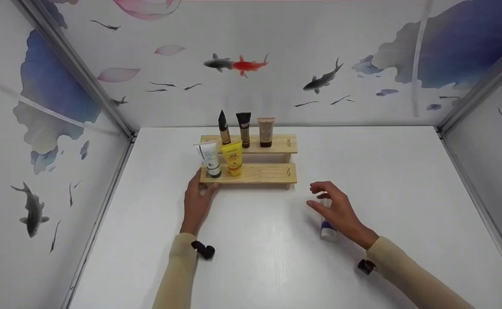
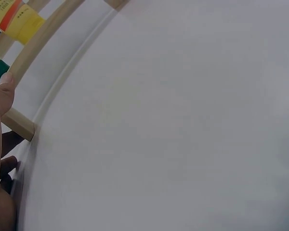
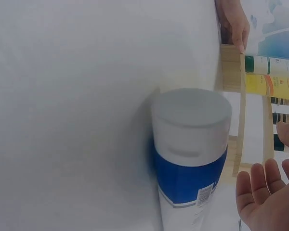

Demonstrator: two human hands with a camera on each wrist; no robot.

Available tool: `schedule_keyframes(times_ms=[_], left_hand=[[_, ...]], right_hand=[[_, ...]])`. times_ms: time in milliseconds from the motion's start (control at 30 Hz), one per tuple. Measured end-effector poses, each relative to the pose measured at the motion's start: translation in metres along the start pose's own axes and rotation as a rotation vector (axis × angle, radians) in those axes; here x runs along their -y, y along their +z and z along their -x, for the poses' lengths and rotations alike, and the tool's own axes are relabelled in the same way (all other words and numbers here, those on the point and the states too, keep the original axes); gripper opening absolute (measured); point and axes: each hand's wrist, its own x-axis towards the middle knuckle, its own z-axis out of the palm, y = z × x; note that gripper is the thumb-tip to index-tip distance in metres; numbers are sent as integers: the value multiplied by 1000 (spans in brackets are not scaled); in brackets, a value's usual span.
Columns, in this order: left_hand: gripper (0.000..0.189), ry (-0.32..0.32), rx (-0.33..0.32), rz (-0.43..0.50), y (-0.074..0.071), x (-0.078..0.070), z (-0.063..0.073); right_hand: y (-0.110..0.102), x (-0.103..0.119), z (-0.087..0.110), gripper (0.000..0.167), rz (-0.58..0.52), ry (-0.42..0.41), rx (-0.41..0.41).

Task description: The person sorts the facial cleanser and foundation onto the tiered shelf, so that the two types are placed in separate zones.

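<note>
My left hand grips the left end of a two-tier wooden display rack, its thumb on the lower shelf's front edge. On that shelf, near the hand, stand a white tube with a dark green cap and a yellow tube. To the right, my right hand hovers with parted, slightly bent fingers, holding nothing. Under it a white squeeze tube with a blue band lies on the table; the hand partly hides it in the head view.
The rack's upper shelf bears a bottle with a pointed black top, a slim black-topped tube and a beige tube. A white table lies beneath, with printed panels behind and at both sides.
</note>
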Motion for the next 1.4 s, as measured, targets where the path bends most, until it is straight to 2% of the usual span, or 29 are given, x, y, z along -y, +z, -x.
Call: schedule_keyframes(times_ms=[233, 433, 633, 1400], left_hand=[[95, 5, -6, -3, -2, -1, 0], [91, 3, -9, 0, -1, -2, 1], [91, 4, -13, 5, -1, -4, 2], [93, -3, -15, -19, 0, -3, 3]], right_hand=[[-11, -5, 10, 47, 18, 74, -33], [-25, -13, 16, 47, 52, 79, -79], [-36, -21, 23, 46, 16, 73, -117], [-41, -42, 52, 44, 71, 220, -86]])
